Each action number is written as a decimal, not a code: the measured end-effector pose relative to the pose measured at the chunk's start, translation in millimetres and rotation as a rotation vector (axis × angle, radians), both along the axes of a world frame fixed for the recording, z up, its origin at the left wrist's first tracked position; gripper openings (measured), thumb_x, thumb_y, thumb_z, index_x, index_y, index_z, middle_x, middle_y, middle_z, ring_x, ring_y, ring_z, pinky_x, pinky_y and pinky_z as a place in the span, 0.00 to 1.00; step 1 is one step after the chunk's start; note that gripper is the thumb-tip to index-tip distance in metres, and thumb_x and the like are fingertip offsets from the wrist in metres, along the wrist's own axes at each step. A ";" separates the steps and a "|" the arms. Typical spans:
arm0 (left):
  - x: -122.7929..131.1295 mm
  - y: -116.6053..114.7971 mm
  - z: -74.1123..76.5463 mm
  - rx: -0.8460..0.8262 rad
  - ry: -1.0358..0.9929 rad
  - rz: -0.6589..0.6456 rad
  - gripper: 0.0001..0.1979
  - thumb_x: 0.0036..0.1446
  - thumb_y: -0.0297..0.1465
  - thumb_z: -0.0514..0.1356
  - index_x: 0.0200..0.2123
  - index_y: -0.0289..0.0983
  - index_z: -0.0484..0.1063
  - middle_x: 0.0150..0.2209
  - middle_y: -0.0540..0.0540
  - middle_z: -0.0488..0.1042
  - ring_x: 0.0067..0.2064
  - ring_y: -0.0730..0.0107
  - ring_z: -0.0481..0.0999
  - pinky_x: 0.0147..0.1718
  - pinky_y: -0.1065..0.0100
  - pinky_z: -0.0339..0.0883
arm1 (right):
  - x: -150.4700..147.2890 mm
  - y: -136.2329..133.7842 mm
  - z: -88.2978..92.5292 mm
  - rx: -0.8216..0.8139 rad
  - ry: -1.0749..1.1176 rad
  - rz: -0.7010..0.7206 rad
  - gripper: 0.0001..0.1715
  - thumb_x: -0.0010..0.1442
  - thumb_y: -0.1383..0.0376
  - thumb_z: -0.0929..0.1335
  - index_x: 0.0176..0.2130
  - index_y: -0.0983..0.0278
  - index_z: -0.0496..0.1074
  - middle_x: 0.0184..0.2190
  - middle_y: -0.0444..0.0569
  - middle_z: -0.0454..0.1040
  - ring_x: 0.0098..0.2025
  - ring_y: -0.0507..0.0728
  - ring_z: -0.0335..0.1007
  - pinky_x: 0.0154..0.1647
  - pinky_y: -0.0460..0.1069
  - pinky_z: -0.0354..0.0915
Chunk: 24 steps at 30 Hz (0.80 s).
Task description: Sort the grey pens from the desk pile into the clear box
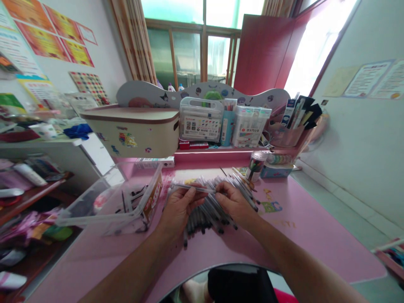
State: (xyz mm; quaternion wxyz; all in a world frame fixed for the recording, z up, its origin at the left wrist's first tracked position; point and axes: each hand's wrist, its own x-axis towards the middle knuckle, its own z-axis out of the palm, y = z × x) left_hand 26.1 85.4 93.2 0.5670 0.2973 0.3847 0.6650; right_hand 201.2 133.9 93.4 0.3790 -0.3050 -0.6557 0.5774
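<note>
Both hands were over the counter [312, 240], which was pink, close together above a pile of pens [200, 216]. The left hand [176, 206] gripped a clear-barrelled pen [202, 190] between thumb and fingers; the barrel lay nearly level, its left end projecting past the thumb. The right hand [238, 204] had its fingers pinched at the right end of the same pen. Detail at that end was too small to tell.

The pile lay directly beneath and around the hands: many slim translucent barrels, roughly side by side, slanting, with dark ends mostly toward the person. Some pens overlapped others.

Left of the pile stood a transparent plastic bin [94, 219], open at the top, containing several dark, slender pieces; these were blurred. Behind the pile, to the right, stood a clear jar [256, 167] with items inside, and just beside it a blue box [275, 171]. Colourful letter stickers [272, 206] were on the surface right of the pile.

On the raised shelf [217, 150] at the back, left to right: a beige lidded storage box [139, 136], a clear handled case [200, 122], a blue cylinder [226, 130], a marker box [251, 128] and a pink pen holder [285, 137].
</note>
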 end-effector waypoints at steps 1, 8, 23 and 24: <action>-0.3 0.1 -0.1 -0.003 -0.006 0.003 0.16 0.47 0.37 0.72 0.36 0.33 0.78 0.34 0.43 0.82 0.37 0.65 0.82 0.34 0.72 0.76 | 0.1 -0.1 -0.2 0.029 0.014 -0.013 0.16 0.58 0.54 0.70 0.39 0.61 0.64 0.28 0.40 0.62 0.23 0.48 0.50 0.21 0.45 0.47; 0.1 -0.6 -1.2 -0.007 -0.005 -0.007 0.15 0.47 0.35 0.71 0.36 0.33 0.78 0.35 0.42 0.82 0.36 0.64 0.83 0.31 0.73 0.76 | 1.3 1.9 -1.3 0.068 -0.148 -0.027 0.26 0.66 0.49 0.59 0.24 0.62 0.61 0.19 0.40 0.55 0.22 0.51 0.48 0.22 0.48 0.46; -1.0 0.5 -2.2 0.001 -0.018 0.004 0.13 0.48 0.34 0.71 0.35 0.33 0.78 0.34 0.43 0.82 0.36 0.64 0.83 0.31 0.73 0.76 | 0.4 1.8 -5.7 0.021 -0.043 -0.047 0.13 0.61 0.53 0.67 0.35 0.60 0.65 0.20 0.36 0.55 0.20 0.49 0.47 0.21 0.46 0.45; -0.7 0.5 -1.5 0.000 -0.019 0.003 0.13 0.48 0.35 0.71 0.35 0.33 0.78 0.34 0.43 0.82 0.36 0.64 0.83 0.31 0.73 0.76 | 0.4 1.9 -6.2 0.010 -0.021 -0.050 0.13 0.60 0.54 0.68 0.38 0.60 0.65 0.20 0.36 0.56 0.20 0.49 0.47 0.21 0.46 0.45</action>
